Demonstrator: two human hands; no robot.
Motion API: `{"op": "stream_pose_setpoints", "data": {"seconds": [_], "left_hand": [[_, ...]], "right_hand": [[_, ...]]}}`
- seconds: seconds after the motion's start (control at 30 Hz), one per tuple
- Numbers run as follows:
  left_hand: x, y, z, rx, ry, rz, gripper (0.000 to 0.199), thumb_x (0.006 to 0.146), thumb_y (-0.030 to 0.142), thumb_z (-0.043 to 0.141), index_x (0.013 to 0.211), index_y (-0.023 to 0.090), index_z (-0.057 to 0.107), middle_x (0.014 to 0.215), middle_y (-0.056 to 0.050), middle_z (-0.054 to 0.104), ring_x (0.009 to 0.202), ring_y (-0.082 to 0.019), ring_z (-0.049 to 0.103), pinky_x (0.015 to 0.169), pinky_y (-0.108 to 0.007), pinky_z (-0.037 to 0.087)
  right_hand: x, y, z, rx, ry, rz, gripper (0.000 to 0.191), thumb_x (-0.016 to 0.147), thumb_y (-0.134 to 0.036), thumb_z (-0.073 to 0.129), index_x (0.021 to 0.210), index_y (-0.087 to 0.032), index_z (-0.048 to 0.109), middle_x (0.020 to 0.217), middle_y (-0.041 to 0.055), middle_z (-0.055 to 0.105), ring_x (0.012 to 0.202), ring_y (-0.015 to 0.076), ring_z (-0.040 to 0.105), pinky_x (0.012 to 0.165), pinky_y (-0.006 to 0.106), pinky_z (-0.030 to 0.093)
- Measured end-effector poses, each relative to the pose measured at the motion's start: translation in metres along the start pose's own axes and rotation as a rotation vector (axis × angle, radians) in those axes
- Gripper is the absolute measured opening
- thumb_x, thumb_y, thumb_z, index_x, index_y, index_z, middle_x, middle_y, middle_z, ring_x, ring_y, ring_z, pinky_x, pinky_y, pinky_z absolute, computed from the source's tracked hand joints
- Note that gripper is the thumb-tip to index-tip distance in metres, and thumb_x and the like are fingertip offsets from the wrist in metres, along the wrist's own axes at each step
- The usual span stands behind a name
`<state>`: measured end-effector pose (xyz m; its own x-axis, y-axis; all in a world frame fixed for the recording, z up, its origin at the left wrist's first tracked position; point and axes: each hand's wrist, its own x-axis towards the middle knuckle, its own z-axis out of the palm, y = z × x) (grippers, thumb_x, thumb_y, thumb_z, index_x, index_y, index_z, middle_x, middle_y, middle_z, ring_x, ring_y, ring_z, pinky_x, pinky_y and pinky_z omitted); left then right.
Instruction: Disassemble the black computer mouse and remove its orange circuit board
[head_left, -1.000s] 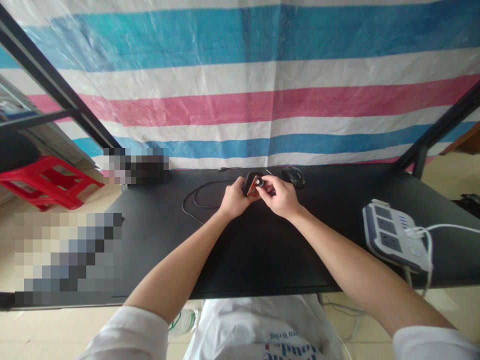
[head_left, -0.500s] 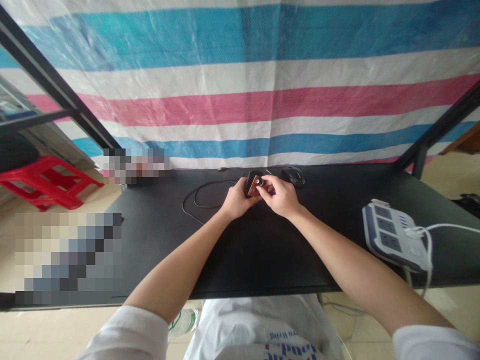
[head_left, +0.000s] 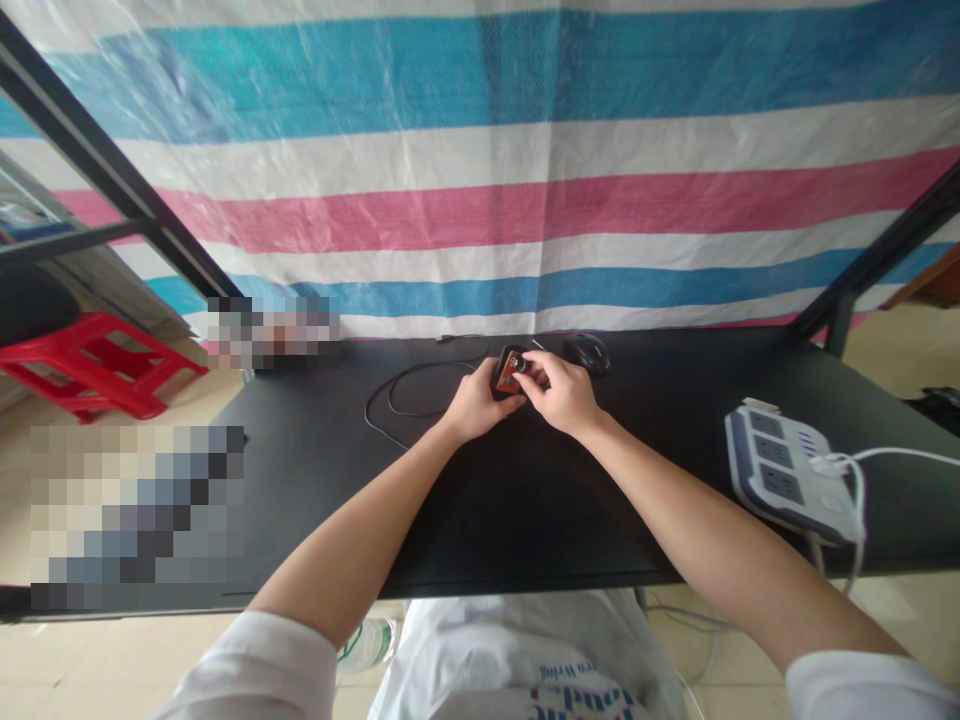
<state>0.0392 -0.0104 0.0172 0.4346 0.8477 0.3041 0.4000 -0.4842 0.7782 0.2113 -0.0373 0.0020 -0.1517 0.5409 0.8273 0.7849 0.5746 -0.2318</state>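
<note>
My left hand [head_left: 474, 402] is wrapped round a small black casing [head_left: 498, 372] at the middle of the black table. Inside or against the casing lies an orange-brown board [head_left: 508, 377]. The fingers of my right hand [head_left: 562, 392] pinch a small dark round part [head_left: 520, 364] at the board's upper right. Whether that part is fixed to the board cannot be made out. Both hands are close together, above the table surface. A black mouse [head_left: 587, 353] lies just behind my right hand.
A black cable [head_left: 390, 385] loops left of my left hand. On the right of the table [head_left: 465, 520] stands a white and grey power strip [head_left: 793, 470] with white cords. A striped sheet [head_left: 450, 215] hangs behind. A red stool [head_left: 101, 360] is at the far left.
The casing and board have turned slightly, so more of the board's face shows. My left thumb now lies further along the casing's lower edge. My right hand has hardly moved.
</note>
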Motion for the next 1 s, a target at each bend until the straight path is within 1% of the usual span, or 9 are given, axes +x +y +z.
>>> {"op": "stream_pose_setpoints", "data": {"seconds": [0.2, 0.4, 0.47, 0.57, 0.7, 0.83, 1.0], "left_hand": [[-0.0011, -0.0004, -0.0008, 0.012, -0.021, 0.036, 0.038, 0.071, 0.038, 0.068, 0.101, 0.019, 0.054, 0.088, -0.004, 0.072, 0.082, -0.023, 0.070, 0.075, -0.034, 0.053], [-0.0015, -0.0006, -0.0017, 0.007, -0.040, 0.043, 0.044, 0.069, 0.041, 0.070, 0.103, 0.018, 0.054, 0.091, -0.005, 0.073, 0.084, -0.023, 0.070, 0.076, -0.034, 0.053], [-0.0015, -0.0002, -0.0017, 0.006, -0.039, 0.045, 0.041, 0.071, 0.041, 0.068, 0.102, 0.018, 0.054, 0.090, -0.005, 0.073, 0.082, -0.023, 0.070, 0.075, -0.034, 0.053], [-0.0013, 0.0005, -0.0010, 0.006, -0.038, 0.042, 0.032, 0.073, 0.036, 0.063, 0.100, 0.019, 0.054, 0.083, -0.003, 0.071, 0.076, -0.022, 0.069, 0.071, -0.032, 0.052], [-0.0010, 0.0009, 0.0005, 0.031, -0.020, 0.029, 0.025, 0.075, 0.033, 0.061, 0.095, 0.020, 0.053, 0.077, 0.000, 0.069, 0.072, -0.020, 0.068, 0.068, -0.031, 0.051], [-0.0006, 0.0000, 0.0013, 0.041, -0.016, 0.024, 0.023, 0.076, 0.034, 0.061, 0.093, 0.021, 0.054, 0.075, 0.000, 0.069, 0.071, -0.020, 0.067, 0.067, -0.030, 0.052], [-0.0003, -0.0019, 0.0016, 0.031, 0.005, 0.010, 0.024, 0.076, 0.034, 0.063, 0.094, 0.020, 0.055, 0.079, -0.001, 0.070, 0.071, -0.020, 0.069, 0.066, -0.030, 0.053]], "right_hand": [[-0.0017, 0.0016, 0.0012, 0.002, -0.026, 0.031, 0.024, 0.094, -0.032, 0.057, 0.112, -0.018, 0.064, 0.083, 0.0067, 0.074, 0.071, 0.0184, 0.071, 0.069, 0.029, 0.058], [-0.0025, 0.0027, 0.0023, 0.013, -0.029, 0.053, 0.024, 0.094, -0.033, 0.057, 0.112, -0.018, 0.063, 0.081, 0.0059, 0.074, 0.068, 0.0180, 0.070, 0.067, 0.029, 0.057], [-0.0022, 0.0025, 0.0024, 0.014, -0.008, 0.051, 0.023, 0.094, -0.033, 0.057, 0.111, -0.018, 0.063, 0.081, 0.0056, 0.074, 0.067, 0.0174, 0.070, 0.066, 0.028, 0.057], [-0.0016, 0.0018, 0.0024, 0.023, 0.018, 0.038, 0.022, 0.095, -0.032, 0.056, 0.109, -0.018, 0.062, 0.081, 0.0054, 0.074, 0.067, 0.0168, 0.070, 0.065, 0.027, 0.057], [-0.0014, 0.0007, 0.0024, 0.043, 0.005, 0.046, 0.020, 0.094, -0.031, 0.057, 0.109, -0.018, 0.062, 0.082, 0.0055, 0.074, 0.068, 0.0166, 0.071, 0.065, 0.027, 0.058], [-0.0018, 0.0006, 0.0029, 0.046, 0.006, 0.058, 0.020, 0.093, -0.031, 0.058, 0.108, -0.019, 0.061, 0.082, 0.0053, 0.075, 0.067, 0.0162, 0.071, 0.063, 0.026, 0.057], [-0.0023, 0.0007, 0.0032, 0.035, 0.004, 0.071, 0.019, 0.091, -0.030, 0.059, 0.106, -0.020, 0.061, 0.081, 0.0049, 0.074, 0.069, 0.0166, 0.071, 0.064, 0.026, 0.058]]}}
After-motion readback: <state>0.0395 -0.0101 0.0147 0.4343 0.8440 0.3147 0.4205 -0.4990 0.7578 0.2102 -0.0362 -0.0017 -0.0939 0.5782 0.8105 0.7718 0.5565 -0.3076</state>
